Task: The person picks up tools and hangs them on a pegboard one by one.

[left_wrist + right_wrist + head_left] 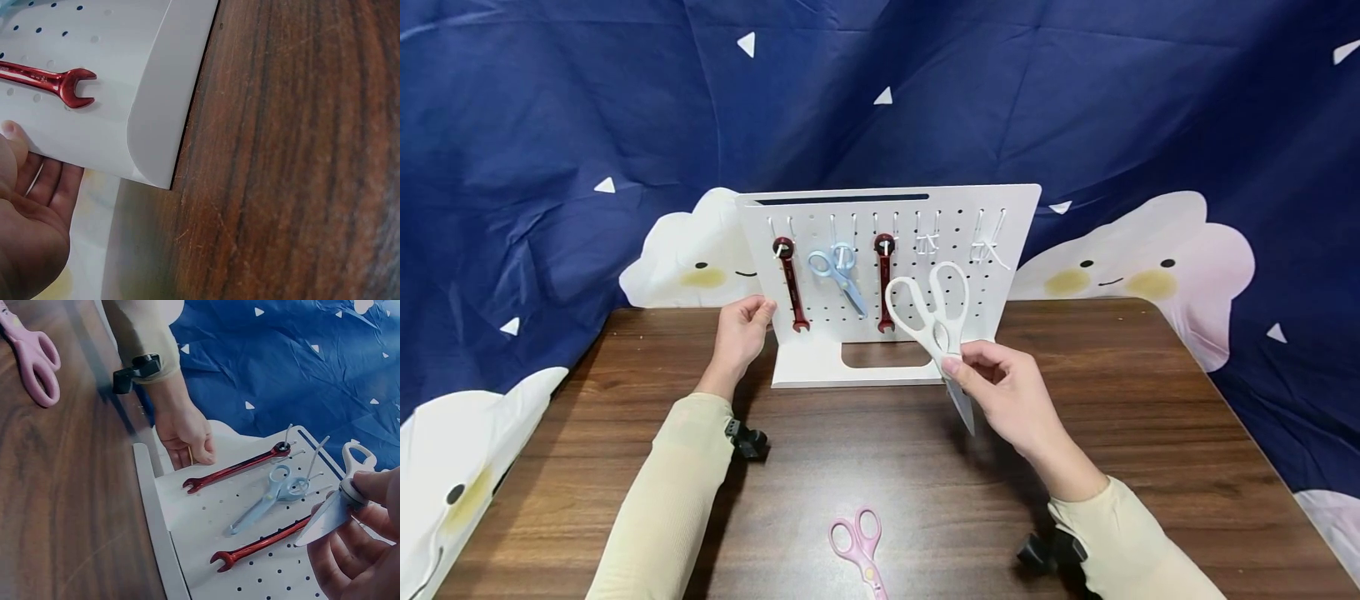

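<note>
Between thumb and fingers, my right hand (1009, 392) pinches large white-handled scissors (938, 321) near the pivot. Their handle loops point up in front of the white pegboard (850, 333), and the blade tips point down. At the board's left edge, my left hand (741, 337) grips it, the thumb (14, 139) in front and the other fingers behind. Beside that hand hangs a red wrench (792, 283). Light blue scissors (842, 275) hang to its right, followed by a second red wrench (884, 287), partly behind the white handles.
Two pairs of white hooks (928, 242) on the board's right side carry no tools. Pink scissors (862, 546) lie on the brown wooden table (820, 450) near its front. Behind the table hangs a dark blue cloth (820, 108) with cloud figures.
</note>
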The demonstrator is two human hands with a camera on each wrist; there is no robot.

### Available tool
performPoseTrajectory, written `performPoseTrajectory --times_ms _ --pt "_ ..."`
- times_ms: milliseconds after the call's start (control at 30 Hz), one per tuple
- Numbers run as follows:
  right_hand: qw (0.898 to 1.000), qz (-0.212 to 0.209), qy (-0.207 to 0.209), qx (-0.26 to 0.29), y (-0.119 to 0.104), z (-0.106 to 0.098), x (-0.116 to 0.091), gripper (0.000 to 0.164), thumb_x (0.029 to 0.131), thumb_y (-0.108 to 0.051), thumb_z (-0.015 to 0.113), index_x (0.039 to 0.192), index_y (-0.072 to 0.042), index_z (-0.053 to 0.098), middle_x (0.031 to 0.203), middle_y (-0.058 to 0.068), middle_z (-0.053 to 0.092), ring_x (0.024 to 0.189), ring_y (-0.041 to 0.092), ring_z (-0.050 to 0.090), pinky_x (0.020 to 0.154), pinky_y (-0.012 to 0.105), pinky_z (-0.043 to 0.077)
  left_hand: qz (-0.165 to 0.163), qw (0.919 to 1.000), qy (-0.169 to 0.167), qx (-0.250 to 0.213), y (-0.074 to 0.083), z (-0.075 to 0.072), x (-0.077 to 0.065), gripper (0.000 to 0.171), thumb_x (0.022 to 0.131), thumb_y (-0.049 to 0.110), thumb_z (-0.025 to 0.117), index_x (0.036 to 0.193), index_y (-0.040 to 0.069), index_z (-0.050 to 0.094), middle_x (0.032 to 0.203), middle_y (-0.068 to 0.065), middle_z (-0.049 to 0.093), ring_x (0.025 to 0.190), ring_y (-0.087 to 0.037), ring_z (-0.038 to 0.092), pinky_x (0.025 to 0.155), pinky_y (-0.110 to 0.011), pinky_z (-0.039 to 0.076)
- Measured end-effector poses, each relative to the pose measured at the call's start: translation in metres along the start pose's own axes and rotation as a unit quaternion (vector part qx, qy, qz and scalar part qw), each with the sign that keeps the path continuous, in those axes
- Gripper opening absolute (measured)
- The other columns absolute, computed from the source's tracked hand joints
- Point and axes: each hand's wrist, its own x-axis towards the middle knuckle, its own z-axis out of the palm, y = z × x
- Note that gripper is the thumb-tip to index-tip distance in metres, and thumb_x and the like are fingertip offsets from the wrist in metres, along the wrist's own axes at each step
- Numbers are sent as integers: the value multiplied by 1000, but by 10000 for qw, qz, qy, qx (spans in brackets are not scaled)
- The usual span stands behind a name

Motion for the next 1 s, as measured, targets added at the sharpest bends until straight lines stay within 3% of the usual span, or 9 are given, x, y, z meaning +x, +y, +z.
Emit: performPoseTrajectory --times_ms 200,533,1000 --pt "10000 4 44 23 -2 0 9 11 99 -8 77 103 2 79 79 -11 69 67 5 58 59 20 47 0 9999 15 112 0 -1 -1 29 111 13 62 108 -13 74 76 5 71 79 0 62 88 -27 64" --pt "9990 337 -39 295 3 2 26 19 102 -7 75 112 9 76 81 -14 71 71 3 63 65 20 53 149 9999 52 4 -3 0 1 28 110 11 62 105 -15 73 72 6 69 74 3 60 75 -12 56" --pt "9927 779 -301 872 19 7 35 26 104 -7 70 117 15 71 79 -12 72 69 6 69 64 20 57 160 9998 64 105 -2 0 1 28 110 11 63 103 -14 74 70 4 68 72 1 59 70 -11 53"
